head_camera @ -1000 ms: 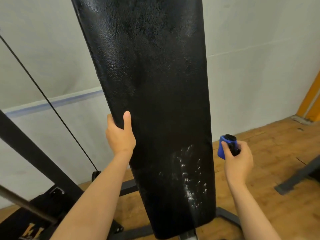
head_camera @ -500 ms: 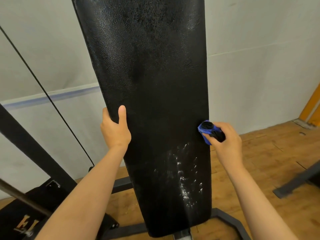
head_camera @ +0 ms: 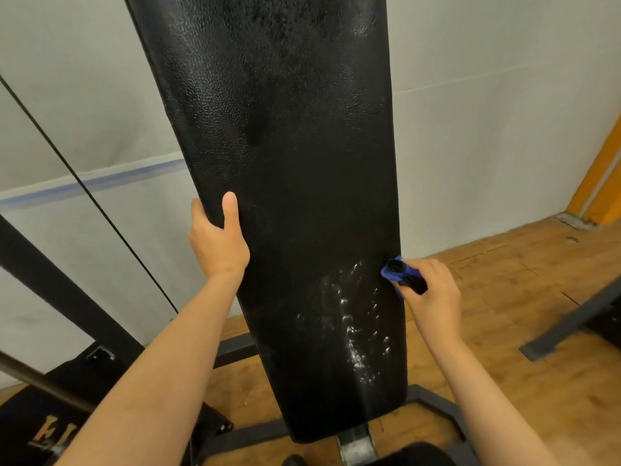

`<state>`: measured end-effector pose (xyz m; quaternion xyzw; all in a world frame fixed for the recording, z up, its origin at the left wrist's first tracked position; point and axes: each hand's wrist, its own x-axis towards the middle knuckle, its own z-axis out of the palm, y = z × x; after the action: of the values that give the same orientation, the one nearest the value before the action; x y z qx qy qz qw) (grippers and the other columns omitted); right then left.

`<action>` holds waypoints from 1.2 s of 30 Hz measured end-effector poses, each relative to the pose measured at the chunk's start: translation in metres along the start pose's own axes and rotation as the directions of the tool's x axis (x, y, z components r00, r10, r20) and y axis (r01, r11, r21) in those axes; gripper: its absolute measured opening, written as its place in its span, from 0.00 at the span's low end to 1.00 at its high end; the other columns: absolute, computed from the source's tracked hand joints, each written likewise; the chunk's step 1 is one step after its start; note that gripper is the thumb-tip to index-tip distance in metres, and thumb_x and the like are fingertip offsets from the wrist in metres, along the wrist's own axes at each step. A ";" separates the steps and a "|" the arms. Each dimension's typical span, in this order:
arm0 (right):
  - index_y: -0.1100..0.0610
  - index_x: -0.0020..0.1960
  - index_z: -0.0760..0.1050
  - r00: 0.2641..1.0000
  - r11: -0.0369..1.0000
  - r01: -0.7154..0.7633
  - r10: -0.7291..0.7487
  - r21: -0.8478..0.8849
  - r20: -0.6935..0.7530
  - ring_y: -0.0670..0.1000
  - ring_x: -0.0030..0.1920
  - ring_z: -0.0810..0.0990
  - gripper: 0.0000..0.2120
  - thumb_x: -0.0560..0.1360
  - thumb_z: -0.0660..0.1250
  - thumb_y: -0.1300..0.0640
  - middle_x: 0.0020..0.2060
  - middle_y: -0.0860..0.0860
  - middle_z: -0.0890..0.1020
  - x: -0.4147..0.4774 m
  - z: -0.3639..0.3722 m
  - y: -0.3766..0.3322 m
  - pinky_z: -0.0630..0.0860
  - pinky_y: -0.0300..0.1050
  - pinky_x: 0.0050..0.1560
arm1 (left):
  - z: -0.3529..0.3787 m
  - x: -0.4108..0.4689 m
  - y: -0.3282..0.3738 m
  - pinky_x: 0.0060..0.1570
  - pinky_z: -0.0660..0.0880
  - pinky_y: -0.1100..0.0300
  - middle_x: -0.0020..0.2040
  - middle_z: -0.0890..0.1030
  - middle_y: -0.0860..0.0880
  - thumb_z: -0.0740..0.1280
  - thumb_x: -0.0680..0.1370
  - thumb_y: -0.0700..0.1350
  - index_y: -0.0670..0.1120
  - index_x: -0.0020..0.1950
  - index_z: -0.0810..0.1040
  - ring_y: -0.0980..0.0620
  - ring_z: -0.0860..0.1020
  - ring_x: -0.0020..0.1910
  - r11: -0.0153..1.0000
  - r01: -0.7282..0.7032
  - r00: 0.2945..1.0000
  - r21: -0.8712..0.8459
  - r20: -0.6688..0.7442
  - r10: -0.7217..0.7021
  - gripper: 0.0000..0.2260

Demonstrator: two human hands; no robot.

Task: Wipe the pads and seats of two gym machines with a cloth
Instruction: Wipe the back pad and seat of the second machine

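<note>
Head view. Pad (head_camera: 285, 196): upright, tilted; white flecks (head_camera: 349, 317) low on its face, unwiped. Left hand (head_camera: 215, 243): grips pad's left edge. Right hand (head_camera: 433, 290): clutches bunched cloth (head_camera: 400, 275) at pad's right edge. Progress: seemingly early; seats and second machine likely outstanding.

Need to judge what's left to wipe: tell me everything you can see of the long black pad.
The pad is long, black, with a shiny pebbled cover like vinyl, tilted steeply upward. White wet-looking specks spot its lower right. The left hand grips its left edge, thumb on the face; the right hand holds a blue cloth at its right edge.
</note>
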<state>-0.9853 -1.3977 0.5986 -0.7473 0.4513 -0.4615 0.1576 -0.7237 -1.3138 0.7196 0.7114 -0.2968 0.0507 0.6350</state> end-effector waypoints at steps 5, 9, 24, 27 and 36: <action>0.58 0.54 0.78 0.992 0.994 0.029 -0.016 0.103 -0.124 0.48 0.48 0.75 0.15 0.69 0.75 0.60 0.47 0.50 0.79 0.029 0.002 -0.026 0.71 0.38 0.47 | -0.001 0.001 -0.002 0.54 0.68 0.67 0.63 0.76 0.48 0.58 0.81 0.56 0.46 0.68 0.70 0.58 0.72 0.58 1.000 -0.007 1.000 -0.006 0.011 0.007 0.20; 0.58 0.54 0.78 0.993 0.991 0.014 0.002 0.131 -0.119 0.48 0.48 0.76 0.15 0.68 0.75 0.62 0.47 0.49 0.78 0.015 0.011 -0.031 0.73 0.38 0.47 | 0.000 0.002 -0.003 0.61 0.70 0.59 0.66 0.75 0.47 0.58 0.80 0.58 0.45 0.71 0.69 0.51 0.73 0.64 1.000 -0.002 1.000 0.003 0.012 0.002 0.24; 0.60 0.51 0.78 0.989 0.986 0.049 -0.027 0.158 -0.142 0.48 0.48 0.73 0.13 0.68 0.75 0.64 0.47 0.49 0.74 0.022 0.012 -0.033 0.68 0.29 0.47 | 0.000 0.001 -0.005 0.45 0.63 0.78 0.60 0.74 0.53 0.58 0.81 0.56 0.46 0.68 0.70 0.60 0.70 0.55 1.000 -0.023 1.000 -0.001 0.009 0.023 0.20; 0.60 0.52 0.77 0.988 0.982 0.051 -0.023 0.179 -0.156 0.50 0.49 0.74 0.13 0.69 0.75 0.64 0.47 0.49 0.74 0.027 0.016 -0.046 0.68 0.30 0.47 | 0.000 0.002 -0.006 0.47 0.64 0.76 0.61 0.75 0.52 0.58 0.81 0.56 0.46 0.69 0.70 0.60 0.70 0.55 1.000 -0.022 1.000 -0.002 0.011 0.022 0.20; 0.58 0.44 0.76 0.977 0.978 0.185 -0.194 0.097 0.092 0.48 0.43 0.74 0.14 0.63 0.78 0.63 0.42 0.47 0.76 -0.022 0.038 -0.035 0.72 0.34 0.42 | 0.000 0.002 -0.006 0.46 0.63 0.78 0.61 0.74 0.53 0.58 0.81 0.56 0.46 0.68 0.70 0.60 0.70 0.55 1.000 -0.027 1.000 -0.001 0.008 0.027 0.20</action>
<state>-0.9388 -1.3681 0.5893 -0.8016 0.3486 -0.4557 0.1682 -0.7191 -1.3142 0.7154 0.7074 -0.3089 0.0562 0.6333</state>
